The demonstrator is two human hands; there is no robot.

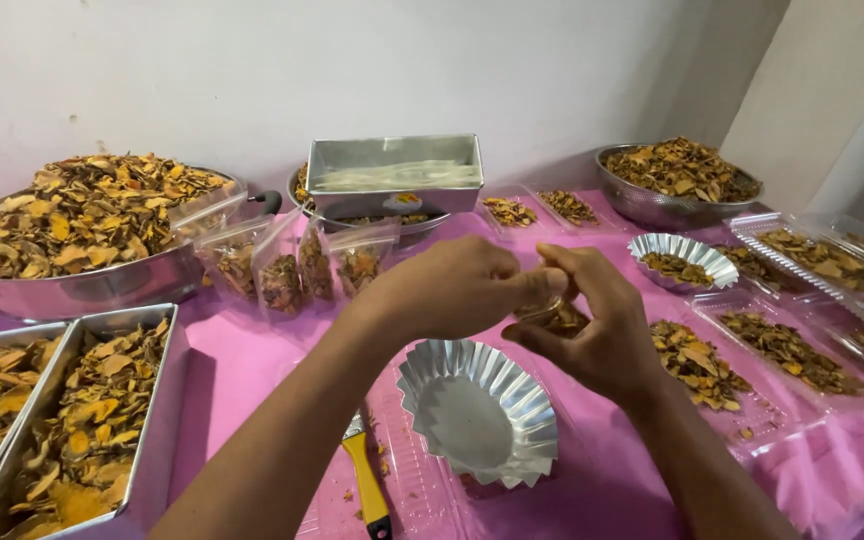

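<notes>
Left hand (pixel 452 290) and right hand (pixel 597 325) meet at mid-table, fingers pinched shut together on a small clear bag of dried chips (pixel 555 312), above the empty fluted foil tray (pixel 477 410).

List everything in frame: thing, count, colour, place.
round steel pan of dried chips: 1, orange-brown fill, far left
rectangular steel trays of chips: 2, near left
small clear filled bags: several, beside pan
empty rectangular steel tin: 1, centre back
steel bowl of chips: 1, back right
fluted silver foil cups: 2, one empty at centre, one filled right
clear plastic trays of chips: several, right
yellow-handled tool: 1, front centre
pink tablecloth: 1
left hand, right hand: together over a small clear bag
</notes>
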